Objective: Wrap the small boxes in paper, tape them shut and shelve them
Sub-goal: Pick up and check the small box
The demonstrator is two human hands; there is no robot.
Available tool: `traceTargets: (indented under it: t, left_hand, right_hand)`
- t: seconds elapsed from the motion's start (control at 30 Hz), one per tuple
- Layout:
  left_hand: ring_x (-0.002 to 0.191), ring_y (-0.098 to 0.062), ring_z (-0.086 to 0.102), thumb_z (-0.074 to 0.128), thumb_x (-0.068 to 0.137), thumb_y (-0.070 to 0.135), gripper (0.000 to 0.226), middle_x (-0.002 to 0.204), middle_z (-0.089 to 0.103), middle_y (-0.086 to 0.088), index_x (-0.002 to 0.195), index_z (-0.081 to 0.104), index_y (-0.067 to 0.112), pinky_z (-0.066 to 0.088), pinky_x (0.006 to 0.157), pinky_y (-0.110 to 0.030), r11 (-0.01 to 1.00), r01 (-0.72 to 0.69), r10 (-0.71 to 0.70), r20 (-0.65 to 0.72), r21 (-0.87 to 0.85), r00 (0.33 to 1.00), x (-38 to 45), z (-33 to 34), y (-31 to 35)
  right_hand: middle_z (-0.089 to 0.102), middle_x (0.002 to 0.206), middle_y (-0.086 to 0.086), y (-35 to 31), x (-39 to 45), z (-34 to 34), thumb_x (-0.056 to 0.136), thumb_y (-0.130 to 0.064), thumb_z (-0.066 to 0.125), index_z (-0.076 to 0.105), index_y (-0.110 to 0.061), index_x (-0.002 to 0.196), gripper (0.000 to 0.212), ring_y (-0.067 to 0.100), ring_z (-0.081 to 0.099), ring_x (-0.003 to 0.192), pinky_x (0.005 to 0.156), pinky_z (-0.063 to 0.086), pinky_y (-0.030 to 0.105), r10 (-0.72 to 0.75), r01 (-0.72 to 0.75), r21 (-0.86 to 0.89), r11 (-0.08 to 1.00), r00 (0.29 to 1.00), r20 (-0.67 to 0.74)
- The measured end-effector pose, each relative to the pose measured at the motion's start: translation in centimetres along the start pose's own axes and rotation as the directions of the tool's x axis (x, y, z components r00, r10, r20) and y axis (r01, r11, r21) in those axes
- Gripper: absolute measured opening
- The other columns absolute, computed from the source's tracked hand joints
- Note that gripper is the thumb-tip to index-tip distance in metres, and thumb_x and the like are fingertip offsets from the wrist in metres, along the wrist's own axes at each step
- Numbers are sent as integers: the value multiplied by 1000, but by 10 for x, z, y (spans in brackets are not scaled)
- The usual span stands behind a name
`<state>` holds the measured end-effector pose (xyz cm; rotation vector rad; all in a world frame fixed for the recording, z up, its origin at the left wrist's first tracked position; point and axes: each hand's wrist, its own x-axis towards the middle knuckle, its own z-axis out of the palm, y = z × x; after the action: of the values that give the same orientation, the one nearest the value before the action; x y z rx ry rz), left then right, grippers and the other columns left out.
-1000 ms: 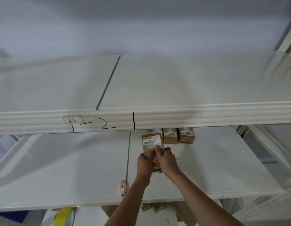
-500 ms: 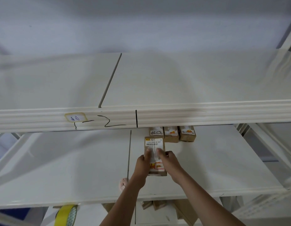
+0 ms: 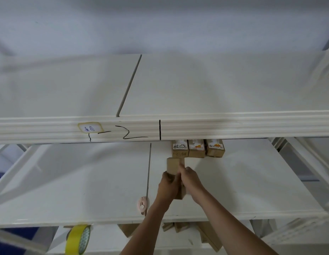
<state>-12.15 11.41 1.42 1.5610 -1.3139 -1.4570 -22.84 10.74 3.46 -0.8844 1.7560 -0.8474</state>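
Both hands hold one long brown box (image 3: 172, 165) over the middle shelf (image 3: 86, 181). My left hand (image 3: 167, 184) grips its left side and my right hand (image 3: 189, 179) its right side, fingers laid across the plain brown top. Its lower end (image 3: 180, 194) shows between my wrists. Just behind it, three small labelled boxes (image 3: 197, 148) stand in a row at the back of the shelf, partly hidden by the upper shelf's front rail (image 3: 233, 124).
A pink box cutter (image 3: 142, 204) lies near the shelf's front edge, left of my left wrist. A yellow tape roll (image 3: 78, 239) stands below at the lower left. More brown boxes (image 3: 178, 227) lie on the level underneath. A handwritten label (image 3: 90, 128) sits on the rail.
The box has been turned over: its white label faced up before, now a plain brown face shows. Both hands slid slightly down and kept hold of it.
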Motion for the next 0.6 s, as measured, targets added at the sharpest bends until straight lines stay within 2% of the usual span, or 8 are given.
traceTargets:
  t: [0.07, 0.1, 0.17, 0.23, 0.33, 0.43, 0.53, 0.6]
  left_hand:
    - [94, -14, 66, 73, 88, 41, 47, 109, 64, -2, 118, 47, 17, 58, 67, -25, 999, 29, -30, -37, -24, 999, 5, -6, -9]
    - [94, -13, 65, 75, 87, 34, 45, 108, 64, -2, 119, 47, 16, 56, 66, -23, 997, 56, -58, -51, -51, 997, 8, -10, -13]
    - [95, -19, 68, 73, 89, 26, 41, 106, 69, -5, 123, 54, 11, 59, 76, -29, 972, 137, -141, -7, -190, 990, 14, -19, -21]
    - [98, -23, 71, 69, 91, 31, 45, 107, 73, -9, 128, 59, 7, 60, 86, -37, 949, 187, -180, 51, -252, 982, 18, -24, -27]
    - [97, -18, 69, 57, 99, 35, 39, 109, 72, -2, 128, 61, 10, 59, 79, -29, 991, 133, -134, 16, 17, 991, 17, -23, -25]
    - [104, -23, 65, 43, 103, 21, 33, 117, 69, -8, 130, 60, 12, 56, 89, -35, 922, 32, -14, -49, 386, 999, 19, -20, -23]
    - [110, -26, 64, 46, 102, 21, 35, 122, 68, -10, 131, 60, 10, 53, 95, -37, 901, 52, -43, -31, 431, 999, 22, -19, -28]
    - [107, -25, 64, 49, 101, 24, 33, 119, 69, -10, 125, 65, 8, 54, 91, -34, 897, 70, -71, -13, 437, 997, 24, -18, -34]
  right_hand:
    - [68, 105, 9, 5, 5, 1, 103, -49, 40, 63, -16, 96, 41, 20, 65, 92, 84, 55, 40, -33, 33, -26, 999, 999, 2]
    - [66, 109, 7, 9, 8, -2, 103, -46, 43, 62, -17, 99, 34, 20, 64, 93, 86, 55, 41, -38, 37, -37, 999, 999, -18]
    - [57, 120, 4, 19, 12, -9, 98, -46, 56, 52, -22, 113, 29, 18, 61, 97, 78, 54, 34, -3, 2, -83, 997, 1000, -21]
    - [58, 122, 3, 30, 17, -11, 92, -49, 65, 48, -23, 120, 43, 20, 62, 102, 76, 55, 31, 101, -99, -26, 995, 993, 60]
    - [71, 110, 6, 37, 16, -7, 93, -42, 67, 62, -13, 117, 38, 23, 68, 99, 80, 59, 36, 193, -212, 91, 973, 965, 180]
    - [71, 102, 7, 43, 15, -3, 96, -35, 64, 67, -11, 104, 25, 20, 67, 91, 79, 58, 34, 152, -143, -91, 985, 983, 101]
    - [72, 94, 8, 46, 17, -4, 93, -34, 69, 68, -9, 96, 25, 19, 68, 84, 65, 56, 27, 154, -148, -90, 985, 986, 62]
    - [73, 90, 7, 50, 21, -6, 87, -41, 74, 70, -10, 92, 31, 21, 69, 84, 69, 58, 30, 165, -158, -138, 978, 985, 41]
